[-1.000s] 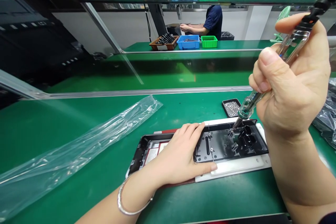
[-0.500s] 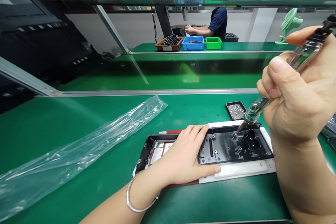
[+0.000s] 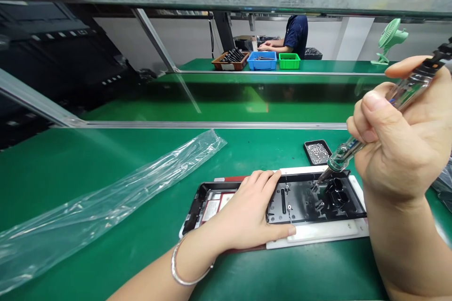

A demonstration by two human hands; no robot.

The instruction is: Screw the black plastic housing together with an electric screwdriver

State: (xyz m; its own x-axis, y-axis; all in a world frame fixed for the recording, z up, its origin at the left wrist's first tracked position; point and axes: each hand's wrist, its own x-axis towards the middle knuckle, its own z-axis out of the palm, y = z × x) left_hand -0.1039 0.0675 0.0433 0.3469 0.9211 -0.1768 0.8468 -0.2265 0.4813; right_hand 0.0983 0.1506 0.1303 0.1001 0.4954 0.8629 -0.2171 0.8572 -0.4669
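Note:
A long black plastic housing (image 3: 303, 202) lies in a white jig (image 3: 318, 233) on the green bench. My left hand (image 3: 247, 214) rests flat on the housing's middle, fingers stretched out, thumb on the jig's front edge. A silver bracelet circles that wrist. My right hand (image 3: 399, 141) is closed round a clear-bodied electric screwdriver (image 3: 374, 129), held slanting. The bit's tip touches a spot near the housing's right end, beside a raised black oval part (image 3: 335, 193).
A small black tray of silver screws (image 3: 317, 151) sits just behind the jig. An empty clear plastic bag (image 3: 102, 202) lies across the bench to the left. Beyond a conveyor, another person sits by brown, blue and green bins (image 3: 262, 60). A green fan (image 3: 388, 40) stands far right.
The view has shifted a little, so everything sits slightly lower and to the right. Both hands keep their hold and the screwdriver tip stays at the same spot.

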